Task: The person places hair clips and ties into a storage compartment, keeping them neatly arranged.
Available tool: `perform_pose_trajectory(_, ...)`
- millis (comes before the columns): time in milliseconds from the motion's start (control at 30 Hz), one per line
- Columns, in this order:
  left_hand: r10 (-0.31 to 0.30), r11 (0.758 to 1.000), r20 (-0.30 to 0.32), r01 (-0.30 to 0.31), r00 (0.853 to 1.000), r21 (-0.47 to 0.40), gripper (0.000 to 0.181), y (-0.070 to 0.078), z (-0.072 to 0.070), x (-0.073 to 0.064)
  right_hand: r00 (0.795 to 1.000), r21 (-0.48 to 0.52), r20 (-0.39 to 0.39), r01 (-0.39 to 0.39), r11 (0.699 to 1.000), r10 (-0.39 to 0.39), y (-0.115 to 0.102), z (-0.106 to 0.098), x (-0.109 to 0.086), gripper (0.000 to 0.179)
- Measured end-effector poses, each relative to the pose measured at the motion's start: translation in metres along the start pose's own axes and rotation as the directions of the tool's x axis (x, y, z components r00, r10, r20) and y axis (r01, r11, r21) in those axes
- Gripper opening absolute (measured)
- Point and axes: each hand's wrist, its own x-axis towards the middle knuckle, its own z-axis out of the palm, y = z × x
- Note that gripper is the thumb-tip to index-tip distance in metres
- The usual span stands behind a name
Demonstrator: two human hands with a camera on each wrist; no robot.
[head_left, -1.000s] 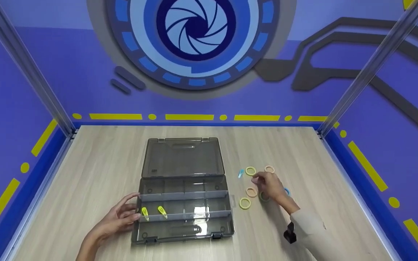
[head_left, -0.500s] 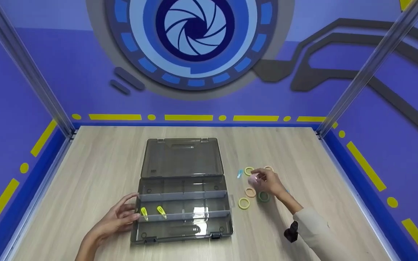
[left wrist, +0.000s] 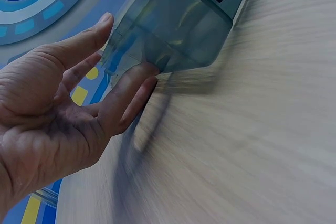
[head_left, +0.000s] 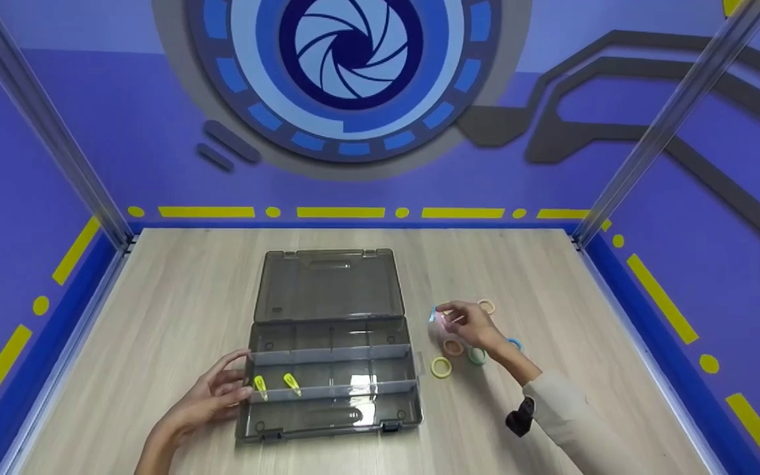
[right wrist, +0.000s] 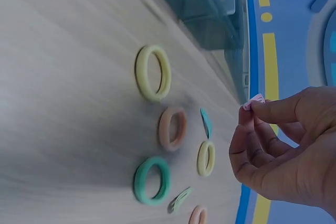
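My right hand (head_left: 475, 326) is raised over the loose items right of the box, pinching a small pink hair clip (right wrist: 254, 101) between thumb and fingertip. Below it in the right wrist view lie yellow (right wrist: 140, 74), peach (right wrist: 164, 129) and green hair ties (right wrist: 139, 179), a blue hair clip (right wrist: 206, 123) and a pale green hair clip (right wrist: 181, 200). My left hand (head_left: 205, 399) touches the left side of a smoky clear compartment box (head_left: 327, 432), fingers extended. Two yellow hair clips (head_left: 291, 382) sit in the box's middle row.
The box's lid (head_left: 327, 284) lies folded back behind it. Clear dividers (head_left: 317, 394) split the box into rows. A blue hair tie (head_left: 516, 344) is partly behind my right wrist. Patterned blue walls (head_left: 353, 191) and metal posts enclose the wooden table (head_left: 175, 284).
My right hand lifted the pink hair clip and moved it left, toward the box, over the blue clip and a yellow hair tie. My left hand stays at the box.
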Motion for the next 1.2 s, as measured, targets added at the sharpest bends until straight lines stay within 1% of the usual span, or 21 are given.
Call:
perform_pose_trajectory(233,-0.003,1.0,-0.009,0.003,1.0,-0.011,0.084,-0.001,-0.001,0.0,0.997,0.087,0.067,-0.034,0.996,0.029,-0.02,0.014,0.005,0.035)
perform_pose_trajectory(433,-0.012,1.0,-0.013,0.012,1.0,-0.008,0.084,-0.002,0.0,-0.002,0.993,0.167,0.119,-0.02,0.986,0.0,-0.033,0.031,0.007,0.034)
perform_pose_trajectory(567,-0.016,1.0,-0.015,0.016,1.0,-0.007,0.084,-0.002,0.0,-0.003,0.987,0.219,0.16,-0.025,0.975,-0.011,-0.039,0.043,0.008,0.036)
perform_pose_trajectory(667,-0.011,1.0,-0.012,0.011,1.0,-0.005,0.083,-0.002,0.0,-0.002,0.983,0.254,0.179,-0.013,0.967,-0.034,-0.041,0.053,0.008,0.037)
perform_pose_trajectory(800,-0.004,1.0,-0.007,0.004,1.0,-0.005,0.081,-0.002,0.0,-0.002,0.979,0.275,0.189,0.024,0.961,-0.078,-0.042,0.064,0.008,0.037)
perform_pose_trajectory(867,-0.006,1.0,-0.011,0.006,1.0,-0.007,0.081,-0.003,0.0,-0.002,0.977,0.271,0.199,0.022,0.962,-0.079,-0.043,0.071,0.009,0.039)
perform_pose_trajectory(1033,-0.009,1.0,-0.012,0.009,1.0,-0.006,0.081,-0.003,0.0,-0.002,0.971,0.301,0.237,-0.03,0.953,-0.045,-0.053,0.091,0.013,0.041)
perform_pose_trajectory(1100,-0.009,1.0,-0.01,0.009,1.0,-0.006,0.081,-0.003,-0.001,-0.001,0.968,0.329,0.245,-0.042,0.943,-0.043,-0.056,0.1,0.015,0.042)
perform_pose_trajectory(1200,-0.009,1.0,-0.008,0.009,1.0,-0.006,0.081,-0.003,0.0,0.001,0.965,0.35,0.251,-0.023,0.936,-0.07,-0.058,0.11,0.016,0.04)
